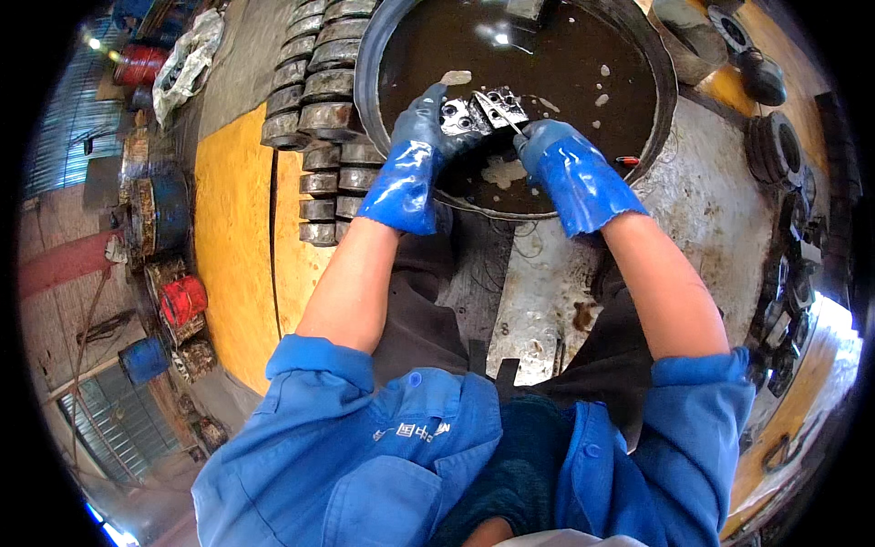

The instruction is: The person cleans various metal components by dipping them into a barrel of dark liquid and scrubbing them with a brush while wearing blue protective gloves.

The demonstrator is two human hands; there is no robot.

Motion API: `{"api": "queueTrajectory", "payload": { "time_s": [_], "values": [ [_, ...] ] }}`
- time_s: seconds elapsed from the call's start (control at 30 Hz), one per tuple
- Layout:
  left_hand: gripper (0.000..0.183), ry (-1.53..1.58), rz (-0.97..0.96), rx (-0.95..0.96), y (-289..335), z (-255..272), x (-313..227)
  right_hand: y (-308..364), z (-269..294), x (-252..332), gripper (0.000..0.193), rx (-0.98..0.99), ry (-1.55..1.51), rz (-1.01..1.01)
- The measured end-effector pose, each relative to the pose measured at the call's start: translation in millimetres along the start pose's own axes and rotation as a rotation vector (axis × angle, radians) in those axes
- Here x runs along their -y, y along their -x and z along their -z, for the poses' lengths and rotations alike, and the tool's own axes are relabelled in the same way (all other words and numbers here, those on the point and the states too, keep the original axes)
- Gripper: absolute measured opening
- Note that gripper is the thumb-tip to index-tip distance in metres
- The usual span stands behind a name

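Over a large round metal tub [668, 109] of dark liquid, my two hands work in long blue rubber gloves. My left hand [425, 128] is wrapped round the left side of a silvery metal block [458, 118] with round holes, wet and smeared with black. My right hand [547, 146] pinches a slim, light-coloured metal tool [493, 109], whose length lies across the block's face. Whether it is a blade or a scraper I cannot tell. The block's underside is hidden by the gloves and shadow.
Stacked dark metal rings [328, 87] stand against the tub's left side, beside a yellow board [232, 237]. A small red-handled object [627, 160] lies at the tub's right inner edge. More round metal parts [775, 150] line the right. Red drums [184, 301] stand far left.
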State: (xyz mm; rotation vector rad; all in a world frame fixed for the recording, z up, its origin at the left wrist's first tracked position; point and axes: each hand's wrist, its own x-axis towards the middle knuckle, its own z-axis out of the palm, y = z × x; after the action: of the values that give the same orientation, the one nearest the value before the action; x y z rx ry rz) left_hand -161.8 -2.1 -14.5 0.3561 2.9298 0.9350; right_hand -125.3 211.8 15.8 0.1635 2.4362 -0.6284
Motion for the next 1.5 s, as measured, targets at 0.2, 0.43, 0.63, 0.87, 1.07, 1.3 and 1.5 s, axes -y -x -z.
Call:
{"api": "queueTrajectory", "payload": {
  "time_s": [0.2,0.43,0.63,0.87,1.07,1.3,1.5],
  "values": [
    [0.077,0.693,0.193,0.038,7,-14,21,18,50,-25,0.037,-0.237,-0.081,0.049],
    [0.06,0.931,0.27,-0.099,17,-18,0,32,45,-103,0.032,-0.361,0.235,0.13],
    [0.09,-0.154,-0.068,-0.168,32,-7,11,70,84,-108,0.034,-0.62,0.099,0.003],
    [0.083,-0.279,0.009,-0.201,39,-13,11,98,90,-218,0.024,-0.712,0.493,-0.129],
    [0.082,-0.268,0.022,-0.24,38,-19,24,90,67,-227,0.027,-0.648,0.407,0.021],
    [0.082,-0.259,0.062,-0.21,36,-18,10,87,77,-194,0.026,-0.595,0.534,-0.029],
    [0.084,-0.244,0.15,-0.228,48,-15,10,65,83,-188,0.022,-0.652,0.353,0.002]
  ]
}}
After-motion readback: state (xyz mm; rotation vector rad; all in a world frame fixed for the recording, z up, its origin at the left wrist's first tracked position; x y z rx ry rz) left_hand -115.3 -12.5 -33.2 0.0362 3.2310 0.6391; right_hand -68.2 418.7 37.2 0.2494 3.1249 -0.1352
